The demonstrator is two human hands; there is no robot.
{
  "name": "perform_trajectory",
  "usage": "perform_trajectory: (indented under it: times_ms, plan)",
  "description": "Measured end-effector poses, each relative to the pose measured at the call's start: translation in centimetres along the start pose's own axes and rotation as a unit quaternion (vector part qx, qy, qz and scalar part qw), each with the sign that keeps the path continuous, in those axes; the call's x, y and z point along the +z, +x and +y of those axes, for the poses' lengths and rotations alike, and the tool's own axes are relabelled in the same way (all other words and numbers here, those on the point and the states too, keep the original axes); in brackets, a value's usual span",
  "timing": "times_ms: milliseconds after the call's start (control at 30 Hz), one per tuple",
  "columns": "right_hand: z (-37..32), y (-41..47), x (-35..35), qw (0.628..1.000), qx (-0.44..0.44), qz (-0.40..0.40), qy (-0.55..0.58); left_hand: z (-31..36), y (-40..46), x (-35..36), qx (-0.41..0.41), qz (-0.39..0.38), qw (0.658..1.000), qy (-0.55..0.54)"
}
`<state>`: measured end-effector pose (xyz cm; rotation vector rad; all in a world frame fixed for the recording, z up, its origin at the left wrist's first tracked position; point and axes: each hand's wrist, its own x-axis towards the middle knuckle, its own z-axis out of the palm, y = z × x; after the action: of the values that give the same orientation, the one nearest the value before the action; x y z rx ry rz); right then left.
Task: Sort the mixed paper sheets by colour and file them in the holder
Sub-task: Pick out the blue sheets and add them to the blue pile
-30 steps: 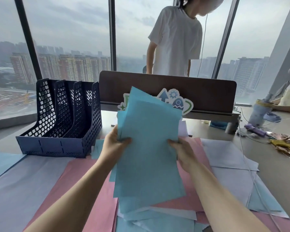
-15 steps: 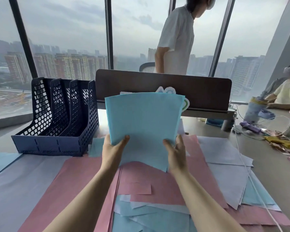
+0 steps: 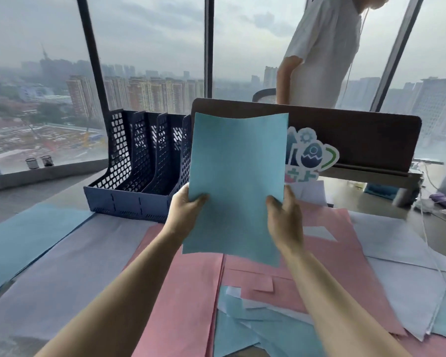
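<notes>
I hold a squared-up stack of light blue sheets [image 3: 237, 176] upright in front of me, its lower edge above the table. My left hand [image 3: 186, 215] grips its left edge and my right hand [image 3: 285, 217] grips its right edge, thumbs on the near face. The dark blue mesh file holder [image 3: 139, 173] with several slots stands just left of the stack; its right wall is hidden behind the paper. Pink sheets [image 3: 180, 292], lilac sheets [image 3: 70, 266] and more blue sheets [image 3: 268, 333] lie spread on the table below.
A brown desk divider [image 3: 358, 140] with a cut-out sticker [image 3: 312, 155] runs behind the stack. A person in a white shirt [image 3: 325, 52] stands beyond it by the window. Cables and small items [image 3: 438, 199] clutter the far right. White-lilac sheets [image 3: 407, 258] overlap at right.
The loose fan of blue sheets has been squared into one neat upright stack. My hands and the stack have shifted nearer the holder, and my view has swung left.
</notes>
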<state>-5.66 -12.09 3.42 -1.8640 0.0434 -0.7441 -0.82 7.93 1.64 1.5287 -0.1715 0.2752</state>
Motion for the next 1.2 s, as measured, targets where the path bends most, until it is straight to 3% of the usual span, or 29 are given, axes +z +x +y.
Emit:
perform_trajectory:
  times_ms: [167,267,367,500,833,1000,1200]
  plan:
    - [-3.2,-2.7,7.6,0.989,0.065,-0.124,0.044,1.0,-1.1,-9.2,-0.038,0.018,0.999,0.028]
    - [-5.2,-4.8,12.9,0.968,0.095,-0.227,0.045,0.8,-1.8,-16.6,-0.073,0.061,0.989,0.109]
    - [-7.7,-7.6,16.9,0.930,0.144,-0.337,0.027,0.6,-2.6,-23.7,-0.095,0.102,0.953,0.267]
    - [-9.4,-10.9,23.5,0.877,0.195,-0.435,0.069,0.1,-2.2,-33.2,-0.130,0.151,0.902,0.383]
    - [-13.9,-15.1,37.4,0.775,0.356,-0.518,0.072,-2.4,1.0,-47.8,-0.207,0.187,0.845,0.457]
    - [-13.7,-16.1,40.9,0.783,0.364,-0.500,0.070,-3.9,3.0,-50.6,-0.195,0.171,0.826,0.501]
    - [-13.0,-15.5,42.1,0.801,0.276,-0.529,-0.047,-5.8,4.4,-51.6,-0.223,0.146,0.798,0.541]
